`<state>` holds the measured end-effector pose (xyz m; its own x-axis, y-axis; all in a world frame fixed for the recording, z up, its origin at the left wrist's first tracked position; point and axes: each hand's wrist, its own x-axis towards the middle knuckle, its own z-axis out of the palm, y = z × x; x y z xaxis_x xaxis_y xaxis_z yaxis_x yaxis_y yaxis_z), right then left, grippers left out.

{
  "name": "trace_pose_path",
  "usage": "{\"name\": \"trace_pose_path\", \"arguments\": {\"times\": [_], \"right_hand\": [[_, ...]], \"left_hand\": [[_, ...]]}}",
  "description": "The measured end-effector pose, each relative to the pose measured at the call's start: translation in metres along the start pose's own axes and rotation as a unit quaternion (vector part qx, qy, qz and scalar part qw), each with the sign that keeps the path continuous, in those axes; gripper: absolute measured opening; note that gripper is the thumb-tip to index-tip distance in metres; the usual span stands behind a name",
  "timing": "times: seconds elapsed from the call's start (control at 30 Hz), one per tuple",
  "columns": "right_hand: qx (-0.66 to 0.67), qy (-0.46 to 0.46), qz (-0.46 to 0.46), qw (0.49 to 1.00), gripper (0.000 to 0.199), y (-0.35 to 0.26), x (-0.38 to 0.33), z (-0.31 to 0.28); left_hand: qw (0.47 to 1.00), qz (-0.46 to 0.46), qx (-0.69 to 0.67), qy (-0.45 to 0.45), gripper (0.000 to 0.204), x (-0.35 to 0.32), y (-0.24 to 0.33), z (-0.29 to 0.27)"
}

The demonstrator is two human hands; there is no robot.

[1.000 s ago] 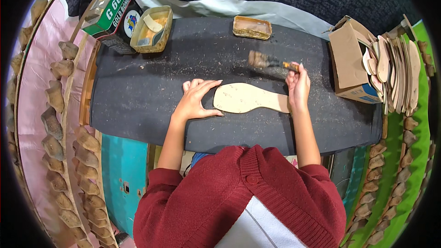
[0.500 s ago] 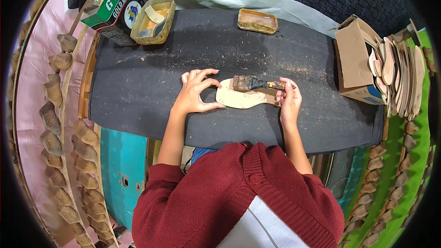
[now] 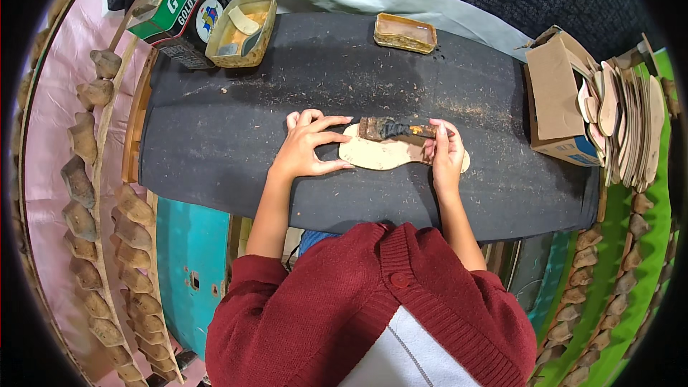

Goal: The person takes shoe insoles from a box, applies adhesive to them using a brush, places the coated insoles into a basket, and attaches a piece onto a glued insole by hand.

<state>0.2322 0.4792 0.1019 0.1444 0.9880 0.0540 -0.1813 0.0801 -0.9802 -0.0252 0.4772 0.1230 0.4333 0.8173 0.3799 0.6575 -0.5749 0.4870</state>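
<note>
Head view: the right hand (image 3: 446,152), fingers clamped on the handle of a glue-caked brush (image 3: 390,129), has brought the brush down from above the desk (image 3: 215,136) onto the pale insole (image 3: 383,154), bristles now lying across its wide end. The left hand (image 3: 304,147) stays flat, fingers spread, pinning the insole's toe. Coating appears under way.

- Insole (image 3: 383,154): pale tan, plain.
- Brush (image 3: 390,129): brown, dark bristles, glue-stained.
- Bench (image 3: 236,136) top: black, speckled with tan dust.
- Tray (image 3: 240,20), far left corner: yellowish.
- Tin (image 3: 405,32), far edge: amber-brown.
- Carton (image 3: 559,100), right edge: brown.
- Sleeves (image 3: 287,315): dark red knit.
</note>
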Motion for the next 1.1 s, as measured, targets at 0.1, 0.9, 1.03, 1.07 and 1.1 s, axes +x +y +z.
{"name": "trace_pose_path", "arguments": {"times": [0.1, 0.9, 1.03, 1.07, 1.1], "right_hand": [[-0.02, -0.015, -0.04, 0.999, 0.019, 0.001, 0.003, 0.002], [-0.048, 0.04, -0.06, 0.996, 0.014, -0.031, 0.007, -0.011], [-0.034, -0.003, -0.063, 0.997, 0.016, -0.018, 0.007, 0.009], [-0.03, -0.003, -0.061, 0.998, 0.016, -0.014, 0.007, 0.011], [-0.027, -0.002, -0.06, 0.998, 0.016, -0.012, 0.008, 0.012]], "left_hand": [[1.0, 0.001, -0.007, -0.001, 0.042, 0.001, 0.001, 0.002], [1.0, -0.012, -0.024, -0.01, 0.04, -0.001, -0.008, 0.006], [1.0, -0.002, -0.019, 0.002, 0.039, 0.0, -0.008, 0.008], [1.0, 0.0, -0.018, 0.006, 0.038, 0.0, -0.007, 0.008], [1.0, 0.001, -0.017, 0.006, 0.038, 0.0, -0.007, 0.008]]}}
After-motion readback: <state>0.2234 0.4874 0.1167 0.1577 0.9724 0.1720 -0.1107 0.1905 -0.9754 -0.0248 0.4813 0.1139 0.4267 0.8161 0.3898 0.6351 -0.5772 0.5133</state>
